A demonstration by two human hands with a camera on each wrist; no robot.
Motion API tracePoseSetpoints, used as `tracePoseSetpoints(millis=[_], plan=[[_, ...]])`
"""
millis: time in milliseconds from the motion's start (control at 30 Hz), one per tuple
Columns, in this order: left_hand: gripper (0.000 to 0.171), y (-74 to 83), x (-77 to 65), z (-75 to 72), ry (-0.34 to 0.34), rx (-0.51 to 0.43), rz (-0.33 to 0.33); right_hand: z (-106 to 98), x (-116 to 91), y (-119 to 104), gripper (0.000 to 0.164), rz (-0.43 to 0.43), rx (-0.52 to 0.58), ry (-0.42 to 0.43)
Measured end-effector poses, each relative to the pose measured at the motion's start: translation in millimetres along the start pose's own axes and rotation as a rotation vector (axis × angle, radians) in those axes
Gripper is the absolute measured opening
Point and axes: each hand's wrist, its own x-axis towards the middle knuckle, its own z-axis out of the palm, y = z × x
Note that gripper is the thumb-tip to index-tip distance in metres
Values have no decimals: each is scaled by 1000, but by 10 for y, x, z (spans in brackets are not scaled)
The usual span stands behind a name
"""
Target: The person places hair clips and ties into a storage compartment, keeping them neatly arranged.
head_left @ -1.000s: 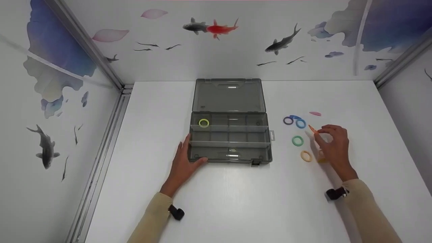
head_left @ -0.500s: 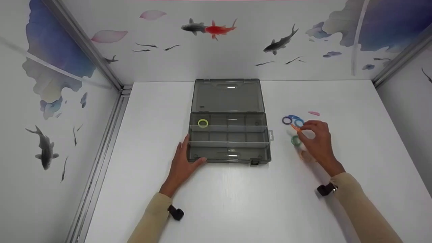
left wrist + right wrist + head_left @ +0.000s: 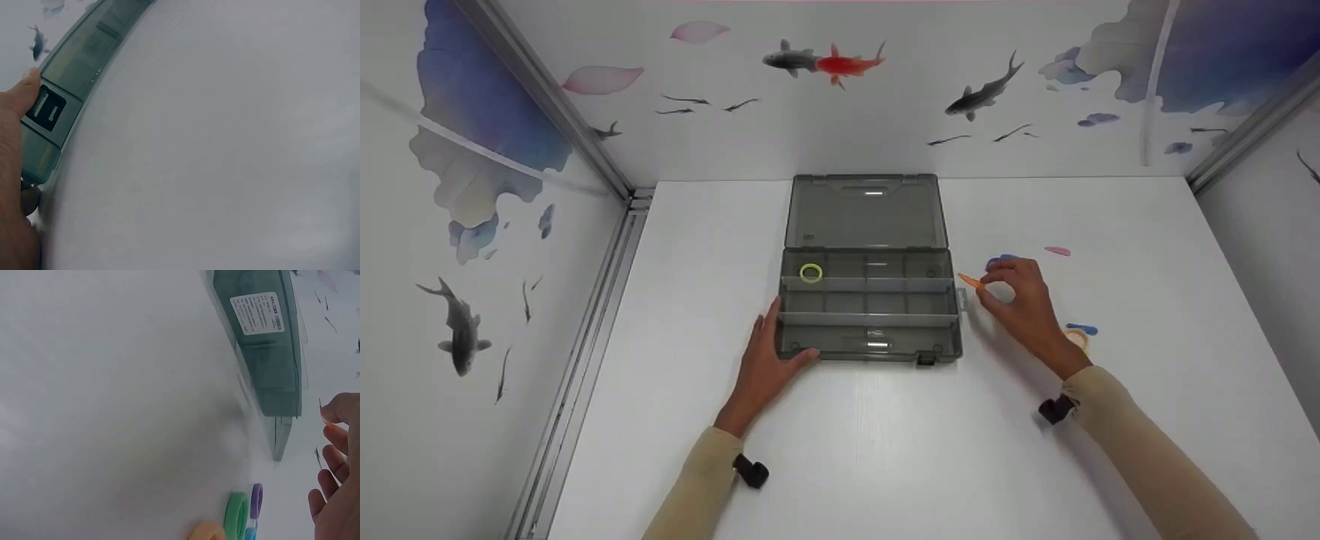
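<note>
A grey see-through compartment box (image 3: 840, 302) stands with its lid (image 3: 866, 214) raised. My left hand (image 3: 761, 367) rests at its front left corner, fingers along the side and thumb (image 3: 28, 90) on the front wall. Beside the box's right edge, my right hand (image 3: 1027, 307) pinches an orange hair clip (image 3: 969, 280) between thumb and index finger, its tip pointing at the box. One yellow hair tie (image 3: 802, 274) lies in the back left compartment. Below the right hand, the right wrist view has a green hair tie (image 3: 230, 514), a purple one (image 3: 256, 502) and a peach one (image 3: 207, 532).
Right of the box lie a pink clip (image 3: 1057, 251) and a blue clip (image 3: 1082, 329), with an orange hair tie (image 3: 1084, 341) partly behind the right wrist. Another blue piece (image 3: 1001, 260) shows behind the right hand. White printed panels (image 3: 870, 142) enclose the table.
My right hand has moved left with the orange clip, from the loose pieces to the box's right edge. A blue clip by the wrist has come into sight. The left hand stays put.
</note>
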Motion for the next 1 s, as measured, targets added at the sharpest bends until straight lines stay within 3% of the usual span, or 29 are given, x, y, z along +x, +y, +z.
tracePoseSetpoints(millis=[767,1000], plan=[[117,22,7,1,1,1,13,444,272,-413,16,-136,-10,-204],[117,23,-6,-5,6,-10,14,568,372,-529,13,-251,-19,-232]])
